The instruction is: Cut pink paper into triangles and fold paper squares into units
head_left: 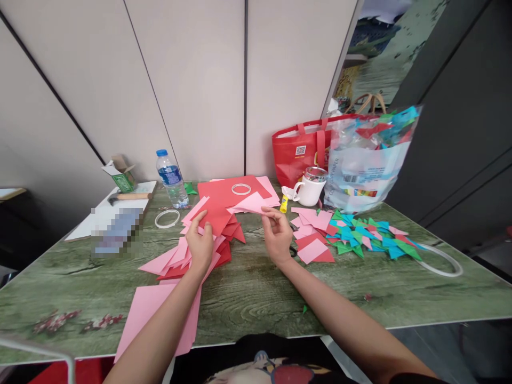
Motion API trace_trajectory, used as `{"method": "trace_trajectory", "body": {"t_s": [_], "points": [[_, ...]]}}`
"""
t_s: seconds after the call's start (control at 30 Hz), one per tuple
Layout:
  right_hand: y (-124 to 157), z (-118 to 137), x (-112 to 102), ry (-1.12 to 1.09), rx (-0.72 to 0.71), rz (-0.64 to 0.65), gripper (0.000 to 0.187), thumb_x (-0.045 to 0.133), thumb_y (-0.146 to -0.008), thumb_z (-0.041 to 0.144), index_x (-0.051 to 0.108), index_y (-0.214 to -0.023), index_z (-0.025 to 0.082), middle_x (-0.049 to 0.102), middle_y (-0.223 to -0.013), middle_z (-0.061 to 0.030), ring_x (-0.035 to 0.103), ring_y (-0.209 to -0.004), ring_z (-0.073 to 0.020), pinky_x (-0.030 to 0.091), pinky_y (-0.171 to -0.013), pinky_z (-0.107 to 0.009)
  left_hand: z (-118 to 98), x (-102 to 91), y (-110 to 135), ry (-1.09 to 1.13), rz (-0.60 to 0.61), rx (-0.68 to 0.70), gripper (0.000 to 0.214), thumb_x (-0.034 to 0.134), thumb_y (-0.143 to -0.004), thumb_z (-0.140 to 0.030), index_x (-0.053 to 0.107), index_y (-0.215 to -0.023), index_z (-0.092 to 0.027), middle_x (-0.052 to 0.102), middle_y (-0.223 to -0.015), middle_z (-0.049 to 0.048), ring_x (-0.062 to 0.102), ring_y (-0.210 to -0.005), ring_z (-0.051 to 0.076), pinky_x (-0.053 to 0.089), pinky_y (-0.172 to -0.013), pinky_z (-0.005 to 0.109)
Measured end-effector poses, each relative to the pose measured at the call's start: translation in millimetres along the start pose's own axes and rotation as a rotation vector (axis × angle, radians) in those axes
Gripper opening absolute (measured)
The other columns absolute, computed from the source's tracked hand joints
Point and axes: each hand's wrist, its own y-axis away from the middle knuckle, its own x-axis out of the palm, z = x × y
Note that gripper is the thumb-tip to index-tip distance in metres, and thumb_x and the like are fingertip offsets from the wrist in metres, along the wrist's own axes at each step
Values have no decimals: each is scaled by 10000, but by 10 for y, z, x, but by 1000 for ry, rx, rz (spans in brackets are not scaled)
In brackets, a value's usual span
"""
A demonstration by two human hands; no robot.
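My right hand (277, 234) pinches a folded piece of pink paper (253, 204) between thumb and fingertips, above the table. In my left hand (201, 242), a piece of red paper (215, 214) is gripped between thumb and fingers. Loose pink and red folded pieces (176, 258) lie under and beside that hand. Below my left forearm are pink sheets (144, 314). Behind both hands lies a red sheet (216, 188) with a white ring (241, 189) on it. Cut pink and red pieces (312, 250) lie right of my right hand, partly over something dark.
Blue and green folded pieces (360, 234) spread at right by a large white ring (444, 261). Behind stand a white mug (311, 189), yellow glue stick (284, 204), red bag (292, 160) and plastic bag (360, 181). At left are a water bottle (172, 181), hammer (132, 196) and another ring (167, 218).
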Motion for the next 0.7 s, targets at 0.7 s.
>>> {"method": "trace_trajectory", "body": {"t_s": [0.7], "points": [[-115,48,159,162,-398,579,232,444,-830,116,553,-1010,215,596,-1117,-76,449,-1146,-211,372,-970,-466,-388,-90,-148,92,313,24,521,446,-773,-100,436,-1278,-225,435,-1355,33,286,-1302,188,183,-1089,355]]}}
